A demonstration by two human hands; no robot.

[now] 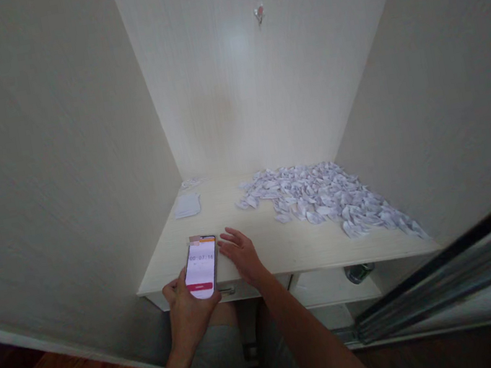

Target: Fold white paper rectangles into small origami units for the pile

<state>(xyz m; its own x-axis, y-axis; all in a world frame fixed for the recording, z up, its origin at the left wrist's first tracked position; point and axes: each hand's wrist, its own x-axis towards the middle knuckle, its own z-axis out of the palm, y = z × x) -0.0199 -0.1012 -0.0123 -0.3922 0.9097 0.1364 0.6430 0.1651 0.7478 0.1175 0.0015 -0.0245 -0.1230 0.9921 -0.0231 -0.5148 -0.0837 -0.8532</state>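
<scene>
My left hand (190, 312) grips a smartphone (201, 268) by its lower end, thumb and fingers on opposite edges. The lit screen shows a running-time display and a red bar near the bottom. Just right of the phone, my right hand (241, 254) rests over the desk's front part with its fingers apart, holding nothing. On the white desk (232, 217), a big heap of small folded white paper pieces (313, 194) spreads across the right side. A small stack of flat white paper sheets (187, 205) lies at the left, behind the phone.
Pale panels close in the desk at left, right and back. A small hook (259, 13) is fixed to the back panel. Below the top are a drawer handle (227, 291) and a shelf with a dark round container (359, 272). More white scraps (192, 183) lie in the back left corner.
</scene>
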